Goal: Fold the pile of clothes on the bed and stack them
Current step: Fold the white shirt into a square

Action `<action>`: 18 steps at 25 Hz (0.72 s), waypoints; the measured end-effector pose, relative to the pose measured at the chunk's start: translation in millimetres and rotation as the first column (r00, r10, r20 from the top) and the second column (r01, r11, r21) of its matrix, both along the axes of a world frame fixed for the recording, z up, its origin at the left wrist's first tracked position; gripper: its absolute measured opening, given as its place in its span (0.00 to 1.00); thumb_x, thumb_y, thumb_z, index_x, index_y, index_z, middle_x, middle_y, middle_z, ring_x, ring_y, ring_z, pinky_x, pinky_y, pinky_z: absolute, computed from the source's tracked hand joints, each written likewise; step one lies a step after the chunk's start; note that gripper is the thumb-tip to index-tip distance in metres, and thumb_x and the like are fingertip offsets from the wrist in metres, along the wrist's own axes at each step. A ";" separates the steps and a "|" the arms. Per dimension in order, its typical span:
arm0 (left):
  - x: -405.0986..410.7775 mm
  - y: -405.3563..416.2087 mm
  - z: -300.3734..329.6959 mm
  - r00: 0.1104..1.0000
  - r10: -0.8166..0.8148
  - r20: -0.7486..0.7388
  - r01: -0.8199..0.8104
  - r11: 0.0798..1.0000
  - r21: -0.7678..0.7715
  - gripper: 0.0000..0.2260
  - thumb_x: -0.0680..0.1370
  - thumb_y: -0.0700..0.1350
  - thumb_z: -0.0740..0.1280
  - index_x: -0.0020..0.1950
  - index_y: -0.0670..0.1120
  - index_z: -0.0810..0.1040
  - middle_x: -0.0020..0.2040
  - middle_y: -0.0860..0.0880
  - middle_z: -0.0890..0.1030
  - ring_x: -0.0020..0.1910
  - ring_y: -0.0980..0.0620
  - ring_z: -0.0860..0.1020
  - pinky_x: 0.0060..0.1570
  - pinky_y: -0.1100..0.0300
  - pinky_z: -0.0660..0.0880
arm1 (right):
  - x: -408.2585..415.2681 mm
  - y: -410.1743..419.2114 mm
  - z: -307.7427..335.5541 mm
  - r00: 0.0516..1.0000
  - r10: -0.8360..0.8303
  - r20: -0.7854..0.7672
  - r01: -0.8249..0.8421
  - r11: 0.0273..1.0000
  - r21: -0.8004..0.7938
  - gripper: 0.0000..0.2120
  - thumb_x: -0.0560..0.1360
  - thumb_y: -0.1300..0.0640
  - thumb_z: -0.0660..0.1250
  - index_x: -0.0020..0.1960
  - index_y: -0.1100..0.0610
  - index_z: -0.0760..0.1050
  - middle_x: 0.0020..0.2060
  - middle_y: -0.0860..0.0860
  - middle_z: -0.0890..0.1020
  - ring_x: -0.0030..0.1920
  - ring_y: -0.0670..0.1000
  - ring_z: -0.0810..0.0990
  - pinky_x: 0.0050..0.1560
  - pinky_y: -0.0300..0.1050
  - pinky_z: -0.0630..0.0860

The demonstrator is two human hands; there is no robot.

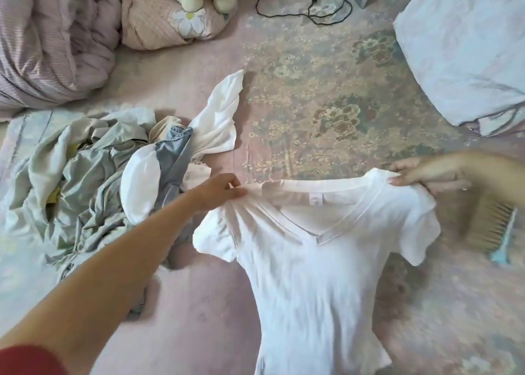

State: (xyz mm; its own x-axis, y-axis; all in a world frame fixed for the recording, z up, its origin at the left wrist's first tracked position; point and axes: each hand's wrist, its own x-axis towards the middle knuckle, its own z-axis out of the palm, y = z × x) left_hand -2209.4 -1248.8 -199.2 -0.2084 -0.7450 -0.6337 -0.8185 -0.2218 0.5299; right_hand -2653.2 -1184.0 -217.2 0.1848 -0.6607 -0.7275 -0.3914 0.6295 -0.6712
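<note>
while both hands (224, 188) (423, 173) pinch the white shirt's (318, 261) shoulders, its neck label (316, 198) is unreadable.

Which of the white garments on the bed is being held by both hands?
The white V-neck T-shirt, pinched at its shoulders by the left hand and right hand; the other white top lies untouched beside the pile.

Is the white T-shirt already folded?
No, the white T-shirt is spread open, with the left hand pinching one shoulder and the right hand pinching the other.
</note>
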 end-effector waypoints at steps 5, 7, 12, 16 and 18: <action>-38.0 -71.3 -183.8 0.940 0.050 0.339 0.066 0.945 -0.321 0.09 0.81 0.50 0.59 0.55 0.45 0.71 0.49 0.40 0.78 0.47 0.41 0.76 0.41 0.52 0.67 | 33.4 -122.0 -146.2 0.769 -0.041 -0.638 -0.227 0.915 -0.332 0.07 0.80 0.57 0.61 0.52 0.61 0.67 0.42 0.59 0.74 0.43 0.56 0.74 0.40 0.47 0.65; -46.3 -92.0 -223.2 0.898 0.018 0.440 0.176 0.901 -0.396 0.12 0.82 0.48 0.56 0.63 0.43 0.67 0.52 0.38 0.76 0.49 0.37 0.76 0.39 0.52 0.65 | 24.6 -127.8 -191.1 0.616 0.005 -0.787 -0.368 0.886 -0.282 0.08 0.81 0.53 0.56 0.49 0.55 0.59 0.36 0.59 0.74 0.41 0.60 0.76 0.40 0.50 0.70; -46.3 -150.2 -273.8 0.872 0.066 0.484 0.186 0.871 -0.455 0.17 0.83 0.46 0.54 0.70 0.40 0.63 0.56 0.35 0.76 0.54 0.35 0.76 0.48 0.46 0.70 | 15.2 -193.1 -257.9 0.549 -0.125 -0.827 -0.390 0.836 -0.385 0.11 0.81 0.47 0.53 0.56 0.54 0.61 0.46 0.63 0.80 0.40 0.60 0.77 0.39 0.51 0.67; -20.4 -143.8 -284.1 0.969 0.184 0.168 -0.121 0.937 -0.328 0.18 0.82 0.50 0.56 0.43 0.37 0.72 0.34 0.42 0.71 0.39 0.45 0.71 0.38 0.56 0.64 | -13.5 -191.6 -274.4 0.796 0.033 -0.604 -0.176 0.968 -0.179 0.27 0.76 0.35 0.56 0.59 0.58 0.73 0.55 0.55 0.78 0.56 0.59 0.76 0.56 0.51 0.70; 3.1 -128.7 -284.1 0.974 0.216 0.068 -0.200 0.962 -0.185 0.21 0.78 0.53 0.65 0.32 0.39 0.68 0.30 0.45 0.68 0.33 0.48 0.67 0.33 0.58 0.61 | -32.4 -174.3 -276.0 0.811 0.031 -0.584 -0.127 0.984 -0.124 0.27 0.73 0.37 0.63 0.54 0.61 0.74 0.50 0.57 0.78 0.55 0.61 0.77 0.51 0.49 0.70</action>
State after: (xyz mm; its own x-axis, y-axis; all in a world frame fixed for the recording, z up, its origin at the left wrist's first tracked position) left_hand -2206.2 -1377.5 -483.2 0.0127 -0.8672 -0.4977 -0.8087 -0.3016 0.5050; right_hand -2685.7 -1358.2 -493.2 -0.1813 -0.7718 -0.6095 -0.7803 0.4901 -0.3885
